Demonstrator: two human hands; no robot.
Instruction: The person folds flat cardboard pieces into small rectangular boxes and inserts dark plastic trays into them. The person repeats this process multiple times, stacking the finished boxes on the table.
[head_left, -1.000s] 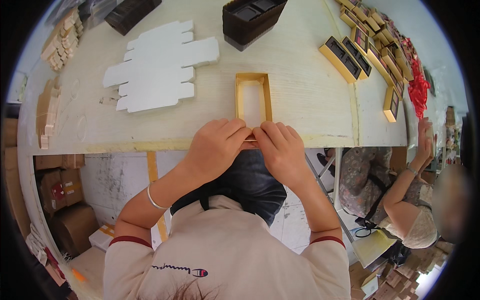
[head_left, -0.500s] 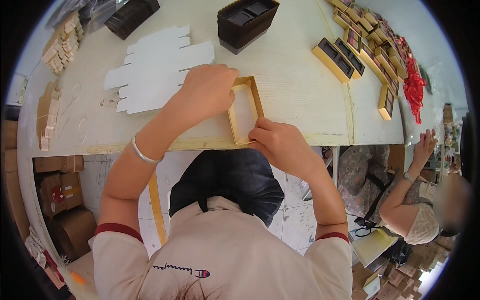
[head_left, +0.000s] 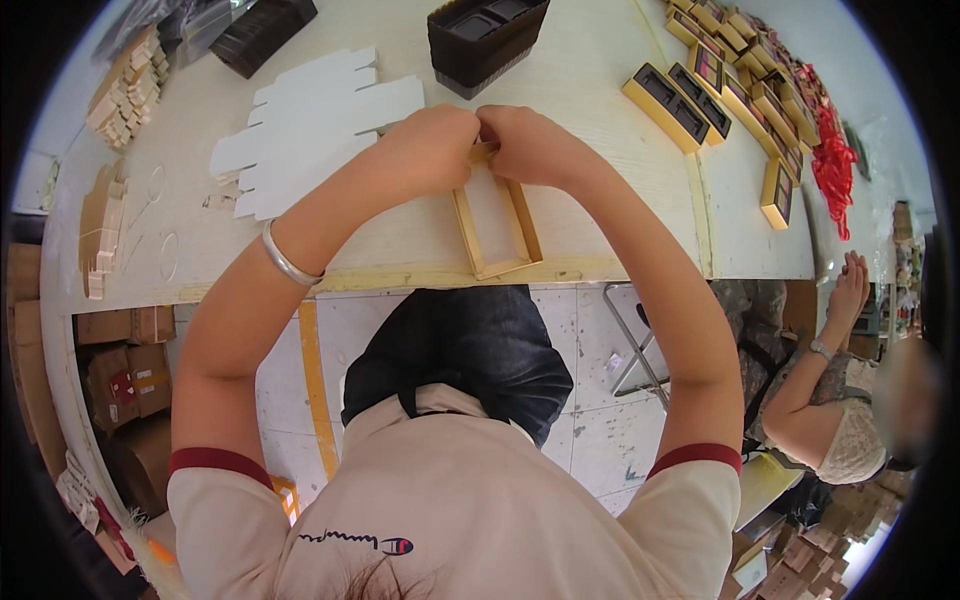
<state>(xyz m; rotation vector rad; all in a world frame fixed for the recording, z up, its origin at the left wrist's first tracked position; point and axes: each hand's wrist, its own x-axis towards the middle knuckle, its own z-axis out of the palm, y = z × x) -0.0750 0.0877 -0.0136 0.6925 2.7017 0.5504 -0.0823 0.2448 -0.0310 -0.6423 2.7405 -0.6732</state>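
Note:
A shallow gold cardboard box frame [head_left: 524, 222] with a pale inside lies at the table's front edge, its near end toward me. Both hands meet at its far end. My left hand [head_left: 438, 145] is closed on the far left corner, fingers bent inward. Beside it, nearly touching, my right hand [head_left: 528, 145] pinches the far right corner. The fingertips hide most of that end. White flat die-cut card blanks [head_left: 310, 130] lie just left of my left hand. Beyond my hands stands a stack of dark plastic trays [head_left: 485, 50].
Finished-looking gold boxes with dark inserts [head_left: 665, 108] crowd the far right, beside red ribbon [head_left: 832, 170]. Another dark tray stack [head_left: 262, 35] lies far left, near folded card pieces [head_left: 128, 90] and flat gold-brown card [head_left: 100, 230]. A co-worker's hand [head_left: 848, 295] shows at right.
My right hand has moved from the box's near right corner up to its far end, joining my left hand. The near end is now uncovered.

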